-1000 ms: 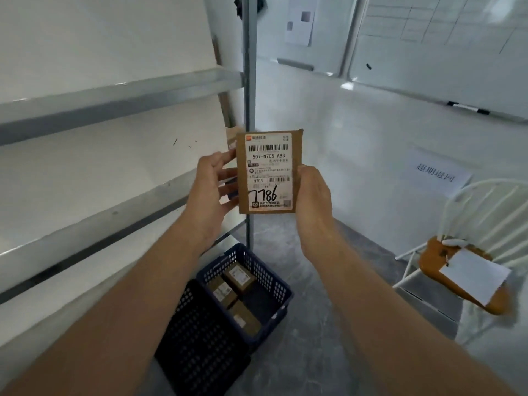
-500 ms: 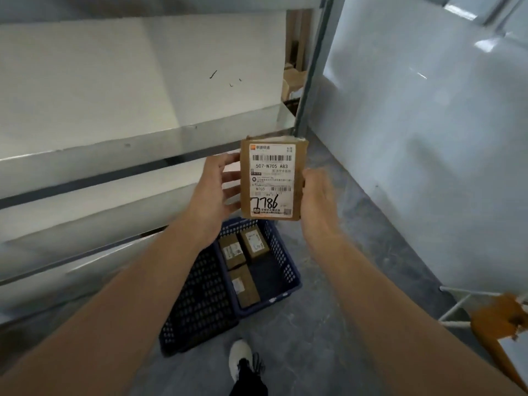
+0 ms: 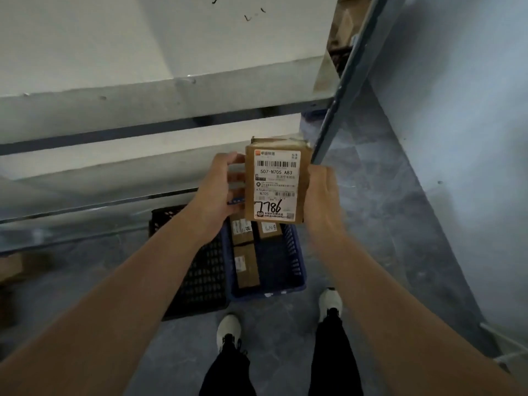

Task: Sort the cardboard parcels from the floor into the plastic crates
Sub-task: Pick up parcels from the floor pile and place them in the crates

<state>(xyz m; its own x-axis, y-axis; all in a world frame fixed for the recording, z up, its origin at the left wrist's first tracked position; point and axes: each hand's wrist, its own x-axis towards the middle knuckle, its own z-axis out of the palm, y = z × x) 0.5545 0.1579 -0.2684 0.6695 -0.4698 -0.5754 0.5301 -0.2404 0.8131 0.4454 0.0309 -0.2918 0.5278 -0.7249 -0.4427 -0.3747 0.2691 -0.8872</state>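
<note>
Shelf rail (image 3: 160,110) behind parcel (image 3: 275,184) (crates (image 3: 294,270) below)

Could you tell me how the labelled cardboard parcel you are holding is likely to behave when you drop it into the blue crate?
The parcel is probably stiff: its flat faces and square corners hold shape between the left hand and right hand. It seems light, held mostly by fingertips. Being boxy, it should land flat in the blue crate rather than roll.

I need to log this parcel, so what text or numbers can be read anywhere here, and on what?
"507-N705 A83": printed on the label of the held parcel.
"N705": printed lower on the same label.
"7786": handwritten in black marker near the label's bottom.
Barcodes, small print and the orange logo's characters: too small to read.
Labels on the parcels in the blue crate: blurred, unreadable.
</note>
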